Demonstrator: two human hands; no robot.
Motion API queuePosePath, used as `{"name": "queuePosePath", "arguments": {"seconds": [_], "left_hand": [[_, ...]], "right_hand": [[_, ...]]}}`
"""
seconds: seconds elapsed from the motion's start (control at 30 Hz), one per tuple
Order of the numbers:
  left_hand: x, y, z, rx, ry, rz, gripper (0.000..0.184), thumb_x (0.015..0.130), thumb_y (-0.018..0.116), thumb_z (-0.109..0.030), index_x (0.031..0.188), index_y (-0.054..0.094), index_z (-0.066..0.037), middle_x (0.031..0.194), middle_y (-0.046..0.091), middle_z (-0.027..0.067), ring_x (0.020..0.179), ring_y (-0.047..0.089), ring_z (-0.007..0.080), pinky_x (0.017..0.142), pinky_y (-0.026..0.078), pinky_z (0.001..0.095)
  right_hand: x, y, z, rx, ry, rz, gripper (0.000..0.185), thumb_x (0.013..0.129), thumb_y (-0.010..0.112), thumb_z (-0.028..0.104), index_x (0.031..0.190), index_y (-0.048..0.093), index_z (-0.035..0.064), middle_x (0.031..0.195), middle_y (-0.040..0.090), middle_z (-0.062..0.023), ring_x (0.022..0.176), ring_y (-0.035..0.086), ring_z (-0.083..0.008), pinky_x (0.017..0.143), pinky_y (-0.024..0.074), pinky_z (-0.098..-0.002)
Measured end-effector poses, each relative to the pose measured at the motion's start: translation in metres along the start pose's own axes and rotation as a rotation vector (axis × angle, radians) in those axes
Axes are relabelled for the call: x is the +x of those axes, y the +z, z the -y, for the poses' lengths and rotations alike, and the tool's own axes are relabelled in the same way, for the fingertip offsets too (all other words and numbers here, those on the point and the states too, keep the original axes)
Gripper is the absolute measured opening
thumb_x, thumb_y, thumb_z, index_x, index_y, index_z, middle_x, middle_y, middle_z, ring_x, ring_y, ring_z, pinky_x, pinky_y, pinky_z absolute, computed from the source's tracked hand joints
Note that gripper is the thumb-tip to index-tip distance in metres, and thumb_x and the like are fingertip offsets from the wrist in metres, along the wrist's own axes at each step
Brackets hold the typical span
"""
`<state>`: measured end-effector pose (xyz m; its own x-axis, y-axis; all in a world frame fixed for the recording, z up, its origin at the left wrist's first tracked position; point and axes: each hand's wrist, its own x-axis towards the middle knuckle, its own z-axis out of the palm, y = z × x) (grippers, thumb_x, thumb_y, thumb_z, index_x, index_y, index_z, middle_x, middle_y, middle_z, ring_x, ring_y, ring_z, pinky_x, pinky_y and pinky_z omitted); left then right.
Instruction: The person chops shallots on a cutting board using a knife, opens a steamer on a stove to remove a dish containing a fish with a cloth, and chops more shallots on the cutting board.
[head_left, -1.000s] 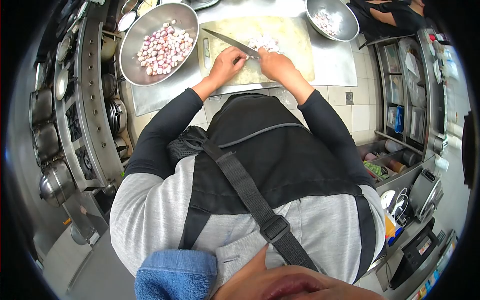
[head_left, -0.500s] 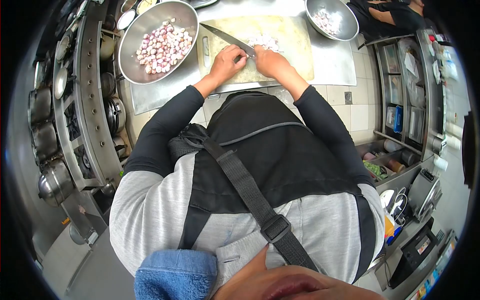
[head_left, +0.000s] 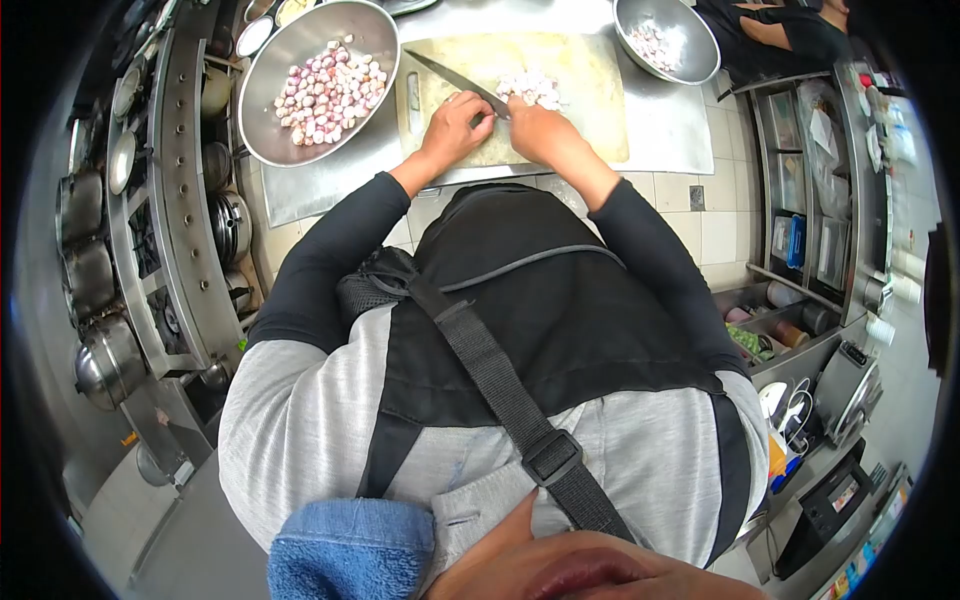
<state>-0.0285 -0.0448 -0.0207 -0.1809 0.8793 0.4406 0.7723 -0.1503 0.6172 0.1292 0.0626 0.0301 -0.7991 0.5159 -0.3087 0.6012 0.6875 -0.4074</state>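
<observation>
My right hand (head_left: 542,132) grips the handle of a kitchen knife (head_left: 452,77), whose blade points to the upper left over a pale cutting board (head_left: 590,75). Close against the near side of the blade, my left hand (head_left: 458,127) has its fingers curled in; whatever they hold is hidden. Cut pieces of shallot (head_left: 532,88) lie in a pile just beyond my right hand. At the left, a large metal bowl (head_left: 262,95) contains many small whole shallots (head_left: 330,92). A smaller metal bowl (head_left: 697,40) at the upper right has cut pieces in it.
The board rests on a metal table (head_left: 680,130). Along the left runs a steel stove counter (head_left: 185,200) with pans. Shelving (head_left: 800,170) with containers stands at the right. Another person's arm (head_left: 765,32) shows at the top right.
My right hand and the knife have shifted slightly toward me, uncovering more of the cut pile. My left hand stays curled in nearly the same place.
</observation>
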Motion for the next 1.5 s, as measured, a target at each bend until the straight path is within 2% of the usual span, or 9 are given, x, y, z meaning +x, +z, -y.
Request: {"name": "queuePosePath", "arguments": {"seconds": [0.2, 0.43, 0.63, 0.7, 0.83, 1.07, 1.3, 1.43, 1.5], "left_hand": [[0.001, -0.002, -0.002, 0.008, 0.010, 0.007, 0.009, 0.080, 0.072, -0.008, 0.086, 0.067, -0.004, 0.089, 0.066, 0.0092, 0.087, 0.064, 0.0303, 0.078, 0.051, 0.0395], [-0.002, -0.003, -0.003, -0.029, -0.015, 0.018, 0.012, 0.081, 0.067, -0.007, 0.093, 0.069, -0.006, 0.095, 0.066, 0.0114, 0.094, 0.064, 0.0319, 0.082, 0.051, 0.0408], [0.038, -0.109, -0.011, -0.081, -0.093, -0.077, 0.020, 0.083, 0.066, -0.009, 0.102, 0.073, -0.006, 0.097, 0.069, 0.0108, 0.091, 0.067, 0.0281, 0.082, 0.053, 0.0362], [0.039, -0.164, 0.031, 0.151, -0.269, -0.026, 0.023, 0.083, 0.066, -0.011, 0.104, 0.075, -0.008, 0.100, 0.072, 0.0117, 0.089, 0.069, 0.0290, 0.081, 0.055, 0.0366], [0.000, -0.219, 0.125, 0.402, -0.598, 0.513, 0.025, 0.081, 0.068, -0.018, 0.102, 0.077, -0.010, 0.101, 0.075, 0.0134, 0.091, 0.071, 0.0304, 0.082, 0.055, 0.0377], [-0.018, -0.208, 0.096, 0.363, -0.679, 0.500, 0.025, 0.080, 0.066, -0.012, 0.104, 0.067, -0.009, 0.095, 0.071, 0.0098, 0.086, 0.069, 0.0274, 0.077, 0.053, 0.0389], [0.007, -0.221, 0.055, 0.423, -0.535, 0.163, 0.028, 0.080, 0.072, -0.019, 0.106, 0.067, -0.010, 0.088, 0.067, 0.0051, 0.083, 0.066, 0.0220, 0.076, 0.052, 0.0347], [0.048, -0.164, -0.011, 0.064, -0.207, 0.005, 0.021, 0.085, 0.075, -0.016, 0.102, 0.067, -0.005, 0.090, 0.066, 0.0061, 0.080, 0.063, 0.0168, 0.075, 0.052, 0.0294], [0.049, -0.103, -0.019, -0.133, -0.108, 0.118, 0.015, 0.086, 0.074, -0.011, 0.096, 0.066, -0.004, 0.090, 0.064, 0.0075, 0.082, 0.065, 0.0177, 0.075, 0.053, 0.0310]], "right_hand": [[-0.008, -0.022, 0.005, -0.044, -0.002, 0.008, 0.026, 0.097, 0.045, 0.018, 0.113, 0.052, -0.0010, 0.094, 0.069, -0.0310, 0.089, 0.068, -0.0470, 0.080, 0.0522, -0.0560], [0.010, 0.013, -0.003, 0.037, 0.006, -0.069, 0.033, 0.096, 0.044, 0.017, 0.125, 0.051, 0.0022, 0.108, 0.069, -0.0274, 0.102, 0.066, -0.0456, 0.088, 0.0517, -0.0530], [0.001, -0.011, -0.002, -0.082, -0.013, -0.111, 0.033, 0.100, 0.048, 0.027, 0.124, 0.052, 0.0055, 0.100, 0.069, -0.0273, 0.091, 0.067, -0.0474, 0.080, 0.0529, -0.0551], [-0.006, -0.018, -0.008, -0.059, -0.019, -0.125, 0.031, 0.099, 0.049, 0.028, 0.120, 0.053, 0.0048, 0.097, 0.069, -0.0285, 0.088, 0.066, -0.0487, 0.078, 0.0524, -0.0565], [-0.028, -0.025, -0.001, 0.028, -0.060, -0.039, 0.028, 0.099, 0.051, 0.027, 0.112, 0.051, 0.0021, 0.094, 0.068, -0.0305, 0.088, 0.065, -0.0505, 0.079, 0.0507, -0.0576], [-0.025, -0.003, -0.017, 0.118, -0.066, 0.018, 0.029, 0.099, 0.052, 0.027, 0.112, 0.051, 0.0013, 0.095, 0.067, -0.0314, 0.091, 0.064, -0.0508, 0.081, 0.0496, -0.0572], [-0.007, -0.005, -0.043, 0.114, 0.004, -0.067, 0.035, 0.098, 0.050, 0.028, 0.121, 0.052, 0.0007, 0.103, 0.067, -0.0327, 0.097, 0.063, -0.0503, 0.086, 0.0493, -0.0564], [-0.010, -0.013, -0.041, 0.108, 0.039, -0.001, 0.039, 0.098, 0.051, 0.028, 0.124, 0.051, -0.0013, 0.105, 0.067, -0.0324, 0.102, 0.063, -0.0490, 0.089, 0.0493, -0.0551], [-0.009, -0.018, -0.040, 0.117, 0.036, 0.047, 0.039, 0.098, 0.051, 0.028, 0.123, 0.051, -0.0021, 0.106, 0.067, -0.0321, 0.102, 0.063, -0.0487, 0.089, 0.0493, -0.0548]]}}
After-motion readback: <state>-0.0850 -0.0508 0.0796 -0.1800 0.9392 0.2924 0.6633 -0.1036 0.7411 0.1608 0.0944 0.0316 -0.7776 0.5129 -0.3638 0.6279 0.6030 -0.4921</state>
